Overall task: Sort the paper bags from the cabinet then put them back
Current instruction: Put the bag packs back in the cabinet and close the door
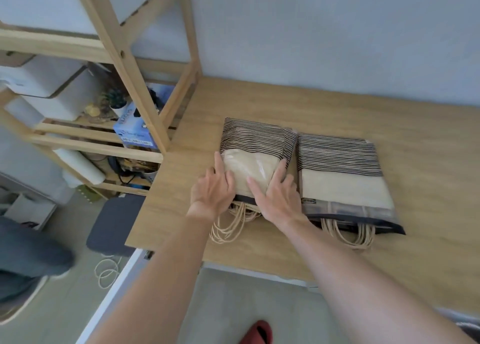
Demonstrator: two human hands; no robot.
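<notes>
I see the surface, a pale wood top, filling the frame from 12 round to 4 o'clock. At 9 to 11 o'clock stands the shelf, a light wooden frame holding white boxes and a blue carton.

Two stacks of paper bags lie flat on the surface, side by side and just touching along their long edges. The right stack sits at about 2 o'clock from the centre, striped black at its far end, plain tan in the middle, with a dark band and cord handles at the near end. The left stack sits at centre, with the same stripes and a glossy tan panel on top; its cord handles spill toward me at 6 o'clock.

My right hand lies flat on the near right part of the left stack, fingers straight and spread, pressing down, gripping nothing. My left hand rests against that stack's left edge, fingers extended along its side, likewise holding nothing.

A red slipper shows at 6 o'clock on the floor.
</notes>
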